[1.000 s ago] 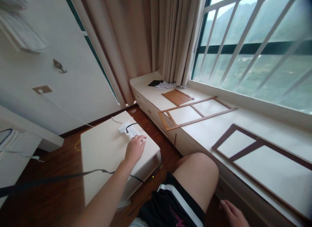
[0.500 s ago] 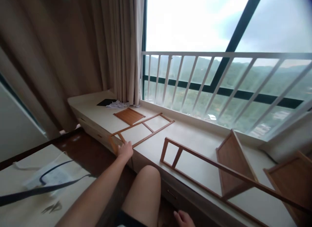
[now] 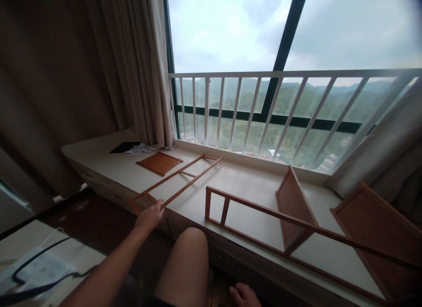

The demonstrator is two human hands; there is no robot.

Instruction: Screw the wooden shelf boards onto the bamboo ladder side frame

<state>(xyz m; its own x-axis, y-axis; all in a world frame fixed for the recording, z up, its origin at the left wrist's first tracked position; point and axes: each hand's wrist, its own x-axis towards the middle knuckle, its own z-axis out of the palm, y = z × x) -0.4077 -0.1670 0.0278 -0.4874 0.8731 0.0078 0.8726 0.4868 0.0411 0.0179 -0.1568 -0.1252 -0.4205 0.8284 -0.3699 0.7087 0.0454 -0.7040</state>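
My left hand (image 3: 150,218) is closed on the near end of a ladder-like wooden frame (image 3: 194,180). This frame has two long rails with crossbars and lies slantwise over the white bench (image 3: 240,170); its far end looks slightly raised above its shadow. Beyond it, a slatted or grooved wooden panel (image 3: 159,163) rests flat on the bench. My right hand (image 3: 244,294) shows only partly at the bottom edge, fingers loosely bent and nothing visible in them. Nearest to that hand is my knee (image 3: 194,245).
A second, larger wooden frame (image 3: 257,204) stands on edge at right, joined to two upright panels (image 3: 295,210). White cloth (image 3: 141,148) and a dark flat item (image 3: 124,147) lie by the curtain (image 3: 145,69). White railing (image 3: 231,74) lines the window. A power strip (image 3: 46,269) with dark straps is lower left.
My view has turned a little to the right. My left hand has shifted on the frame's near end, and the frame's far end appears lifted slightly. The right hand stays low.
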